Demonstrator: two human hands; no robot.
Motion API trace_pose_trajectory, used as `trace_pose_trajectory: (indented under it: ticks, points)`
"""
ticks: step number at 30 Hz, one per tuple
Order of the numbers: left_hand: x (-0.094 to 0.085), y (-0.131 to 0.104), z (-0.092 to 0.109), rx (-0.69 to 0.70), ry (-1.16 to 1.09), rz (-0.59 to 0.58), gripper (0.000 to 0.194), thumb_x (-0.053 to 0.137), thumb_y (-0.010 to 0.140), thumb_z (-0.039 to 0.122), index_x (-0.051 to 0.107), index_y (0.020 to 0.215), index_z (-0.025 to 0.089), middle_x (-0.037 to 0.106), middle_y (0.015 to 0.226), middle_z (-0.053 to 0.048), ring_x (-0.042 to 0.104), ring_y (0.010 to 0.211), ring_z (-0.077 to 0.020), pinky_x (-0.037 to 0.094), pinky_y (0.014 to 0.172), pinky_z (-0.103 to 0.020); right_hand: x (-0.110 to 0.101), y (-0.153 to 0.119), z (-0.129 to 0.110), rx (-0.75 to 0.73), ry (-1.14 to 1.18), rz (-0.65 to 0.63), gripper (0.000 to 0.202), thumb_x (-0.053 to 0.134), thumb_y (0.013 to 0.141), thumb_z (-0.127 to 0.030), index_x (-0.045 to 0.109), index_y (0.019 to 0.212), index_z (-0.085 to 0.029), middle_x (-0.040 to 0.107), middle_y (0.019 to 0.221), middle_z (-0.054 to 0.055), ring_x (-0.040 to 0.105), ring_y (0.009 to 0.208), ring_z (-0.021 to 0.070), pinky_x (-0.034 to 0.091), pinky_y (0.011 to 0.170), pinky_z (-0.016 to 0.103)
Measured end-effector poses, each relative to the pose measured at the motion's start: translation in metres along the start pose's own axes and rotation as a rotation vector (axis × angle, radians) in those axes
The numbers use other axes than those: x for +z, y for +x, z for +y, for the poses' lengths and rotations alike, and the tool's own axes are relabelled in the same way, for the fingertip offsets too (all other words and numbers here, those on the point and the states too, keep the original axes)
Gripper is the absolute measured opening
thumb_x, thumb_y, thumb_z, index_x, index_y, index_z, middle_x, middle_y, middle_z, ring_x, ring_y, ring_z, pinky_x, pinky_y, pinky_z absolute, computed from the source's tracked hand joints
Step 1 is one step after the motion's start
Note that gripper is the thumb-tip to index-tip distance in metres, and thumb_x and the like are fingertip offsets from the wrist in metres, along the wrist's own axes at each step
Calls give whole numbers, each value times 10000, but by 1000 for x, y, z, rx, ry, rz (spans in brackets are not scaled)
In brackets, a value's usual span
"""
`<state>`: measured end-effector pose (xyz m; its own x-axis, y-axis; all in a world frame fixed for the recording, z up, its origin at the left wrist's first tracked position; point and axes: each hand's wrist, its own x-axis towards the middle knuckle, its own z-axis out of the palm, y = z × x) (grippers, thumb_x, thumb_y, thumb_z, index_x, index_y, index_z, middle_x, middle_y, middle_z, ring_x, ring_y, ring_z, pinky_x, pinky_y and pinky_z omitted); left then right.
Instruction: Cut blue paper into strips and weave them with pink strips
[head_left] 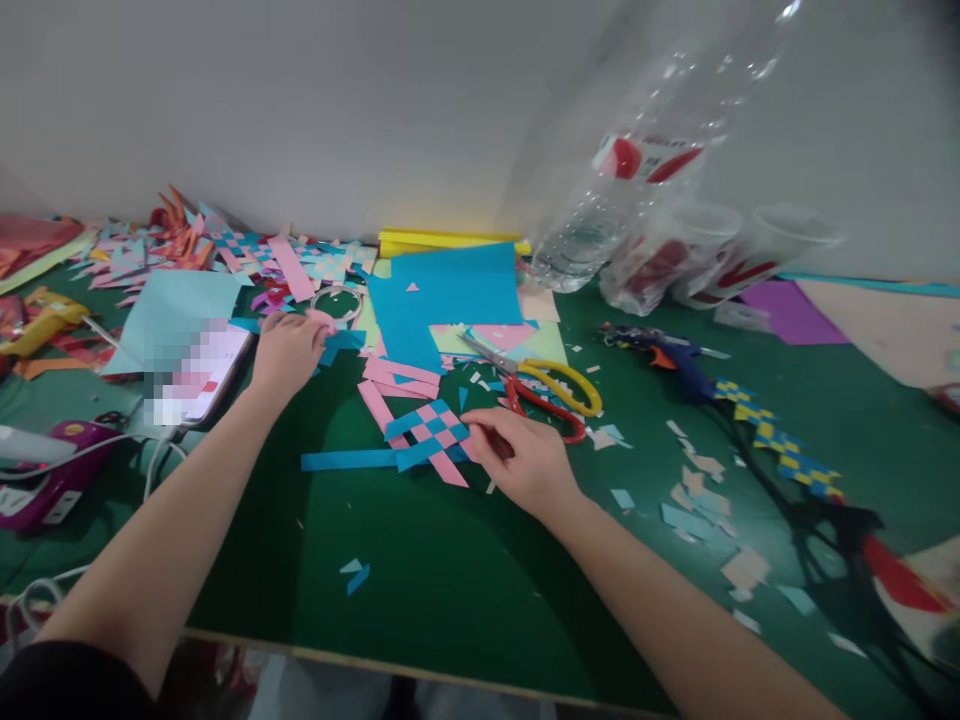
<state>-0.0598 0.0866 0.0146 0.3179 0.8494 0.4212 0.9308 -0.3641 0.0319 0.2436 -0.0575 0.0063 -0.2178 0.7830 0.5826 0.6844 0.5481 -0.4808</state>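
A woven piece of blue and pink paper strips [430, 430] lies flat on the green table, with loose strip ends sticking out to the left and below. At its right edge my right hand [525, 455] has thumb and forefinger closed on it. A long blue strip [349, 460] runs out from under the weave. My left hand [289, 345] is farther back, beside a roll of clear tape [337, 303], its fingers pressed together. Something pink shows at those fingertips, too small to name. Blue paper scraps [343, 342] lie just right of them.
Red-and-yellow scissors [551, 385] lie open-bladed behind my right hand. Blue sheets [457, 295] and pink strips [401, 378] sit at the back. A plastic bottle [592, 225] and cups [757, 255] stand right; a phone [214, 375] and yellow glue gun [49, 320] lie left.
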Motion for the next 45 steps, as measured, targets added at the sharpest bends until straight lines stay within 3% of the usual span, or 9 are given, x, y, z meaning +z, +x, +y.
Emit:
trace_pose_trajectory:
  ticks: [3,12,17,22,26,29,33,37,45]
  points:
    - [1,5,1,-2,15,39,252,455,951,269,692,935,187,741,923,-79,659,979,-259,402,991,-477,0,0,1,18,16,-4,228,482,917,-235,709,901,-224,763,788,49,691,631,161,540,564,293]
    - [11,38,9,-5,16,-16,280,527,885,255,662,1127,215,676,1239,-112,582,1171,-319,384,1010,-498,-1,1,1,-63,32,24,196,511,906,-153,700,929,-196,771,809,55,705,649,154,548,563,278]
    - [9,51,10,-108,-98,-3,164,551,865,227,713,881,220,749,916,-78,669,975,-295,333,1038,-511,-2,2,1,-55,46,13,200,510,904,-158,703,933,-204,770,799,47,693,621,151,544,540,282]
    - [5,71,-8,-276,-276,150,191,603,815,183,728,955,146,730,837,-11,651,841,-175,456,909,-377,-3,2,2,-29,61,-7,209,499,912,-162,702,944,-202,775,831,50,706,662,149,552,558,269]
    - [-5,86,-29,-374,-371,247,369,575,788,61,639,1151,53,723,976,-36,628,805,-100,517,781,-256,-2,2,4,-70,52,27,181,511,915,-153,684,945,-196,773,825,39,703,655,133,547,560,245]
    - [-12,92,-42,-403,-385,284,263,546,809,64,678,1036,61,717,956,-19,614,856,-111,517,872,-303,-2,3,6,-90,55,57,168,521,914,-145,680,944,-191,770,815,34,690,624,122,540,552,237]
    - [-11,92,-49,-338,-371,293,400,561,796,32,640,1178,122,641,1264,26,520,1199,-156,326,1162,-412,-2,2,8,-82,62,48,176,522,912,-148,689,944,-191,767,814,36,685,619,124,540,555,242]
    - [3,78,-39,-64,-353,268,412,611,797,60,628,1173,229,387,1530,134,227,1447,-232,116,1246,-525,-2,2,7,-84,63,41,164,536,901,-137,688,944,-183,763,810,38,684,622,126,530,539,242]
    - [17,39,-10,60,-220,5,126,582,874,225,696,877,173,621,1267,-14,349,1375,-328,269,1127,-622,0,1,7,-100,66,50,158,528,908,-143,673,945,-195,766,819,28,667,600,115,513,528,238]
